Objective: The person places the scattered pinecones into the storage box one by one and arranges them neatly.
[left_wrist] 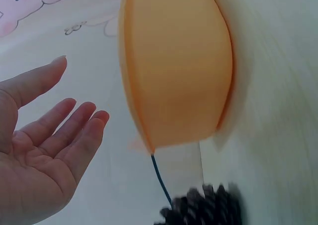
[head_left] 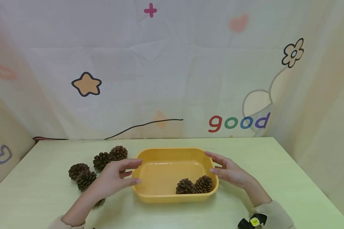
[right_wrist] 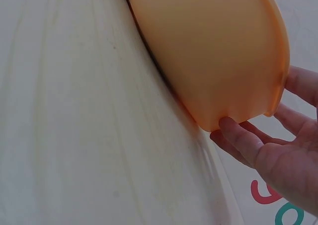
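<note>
A yellow plastic basin [head_left: 166, 198] stands on the table, with two pine cones [head_left: 203, 184] lying against its front right inner wall. My right hand [head_left: 232, 171] grips the basin's right end, thumb over the rim; in the right wrist view, other fingers [right_wrist: 241, 138] lie against the outer wall. My left hand [head_left: 113, 178] is at the left end with thumb and fingers spread apart. The left wrist view shows that hand [left_wrist: 49, 160] beside the basin wall [left_wrist: 174, 66], a gap between them and nothing held.
Several more pine cones [head_left: 86, 179] lie on the table left of the basin, partly hidden behind the left hand and forearm. A printed curtain [head_left: 172, 79] hangs along the table's back edge. The pale table [head_left: 261, 159] extends to the right of the basin.
</note>
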